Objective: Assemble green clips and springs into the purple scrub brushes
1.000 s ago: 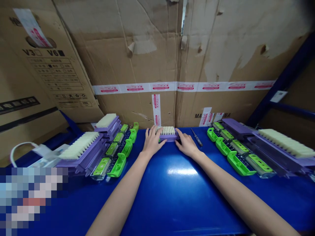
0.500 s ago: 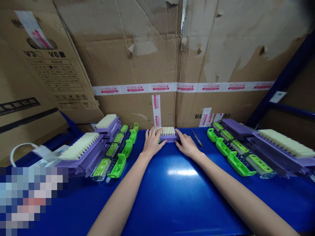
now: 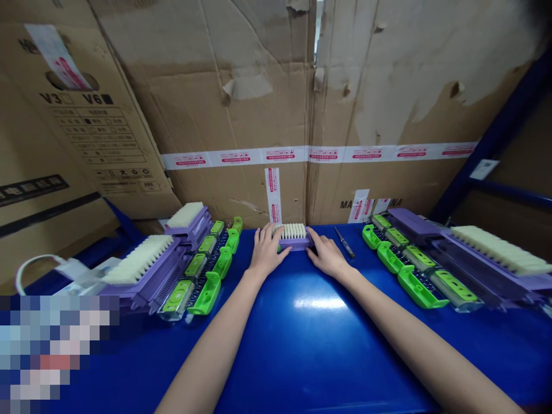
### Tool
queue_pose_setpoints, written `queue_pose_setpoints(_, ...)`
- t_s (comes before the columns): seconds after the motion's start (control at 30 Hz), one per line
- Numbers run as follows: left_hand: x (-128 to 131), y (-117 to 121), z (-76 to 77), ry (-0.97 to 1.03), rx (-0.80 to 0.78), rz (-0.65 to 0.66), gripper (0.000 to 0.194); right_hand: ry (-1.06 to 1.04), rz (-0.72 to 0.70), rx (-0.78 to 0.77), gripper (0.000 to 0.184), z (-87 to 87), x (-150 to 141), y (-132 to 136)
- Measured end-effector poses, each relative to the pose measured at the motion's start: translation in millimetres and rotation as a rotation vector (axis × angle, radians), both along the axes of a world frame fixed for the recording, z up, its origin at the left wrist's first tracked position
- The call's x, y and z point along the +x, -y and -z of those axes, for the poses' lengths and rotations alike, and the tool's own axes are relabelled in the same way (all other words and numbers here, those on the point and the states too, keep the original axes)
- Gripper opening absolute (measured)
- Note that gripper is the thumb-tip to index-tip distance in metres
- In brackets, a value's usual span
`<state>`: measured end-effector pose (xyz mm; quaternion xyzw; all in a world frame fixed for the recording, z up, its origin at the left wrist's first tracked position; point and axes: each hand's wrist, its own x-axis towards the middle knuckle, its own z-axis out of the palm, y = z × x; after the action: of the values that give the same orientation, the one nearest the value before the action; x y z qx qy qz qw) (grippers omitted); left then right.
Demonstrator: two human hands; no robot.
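A small purple brush [image 3: 294, 236] with cream bristles facing up lies at the far middle of the blue table [image 3: 302, 339]. My left hand [image 3: 266, 251] grips its left end with the fingers curled around it. My right hand [image 3: 326, 253] presses against its right end, fingers closed on the purple body. Both forearms reach straight forward over the table.
Purple brushes [image 3: 142, 261] and green-and-clear parts [image 3: 202, 270] are lined up at the left. A similar row of green parts [image 3: 414, 270] and long purple brushes [image 3: 495, 253] lies at the right. A thin metal tool [image 3: 345, 241] rests beside my right hand. Cardboard boxes [image 3: 276, 109] wall the back.
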<state>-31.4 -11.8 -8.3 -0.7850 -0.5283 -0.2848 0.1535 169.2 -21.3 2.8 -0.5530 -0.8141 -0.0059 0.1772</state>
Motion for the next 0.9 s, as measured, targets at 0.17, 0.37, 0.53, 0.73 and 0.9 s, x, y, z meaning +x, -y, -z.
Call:
queue_pose_setpoints(0.17,0.0,0.7,-0.7,0.002,0.001,0.002,0.054,-0.007,-0.001,-0.006,0.061,0.5,-0.2,-0.5)
queue_pose_setpoints(0.37,-0.8,0.0,-0.7,0.012,0.008,0.021,0.054,-0.003,-0.003,-0.003,0.060,1.2,-0.5,0.0)
queue_pose_setpoints(0.53,-0.8,-0.6,-1.1,-0.014,0.037,0.017,0.054,0.005,-0.007,-0.003,0.060,1.4,-0.4,-0.4)
queue_pose_setpoints(0.73,3.6,1.8,-6.0,-0.096,0.051,0.053,0.052,0.015,-0.020,0.016,0.057,2.4,0.3,-0.3)
queue_pose_setpoints(0.9,4.7,2.2,-4.6,-0.107,0.053,0.062,0.050,0.015,-0.045,0.141,0.049,-0.8,3.9,-2.3)
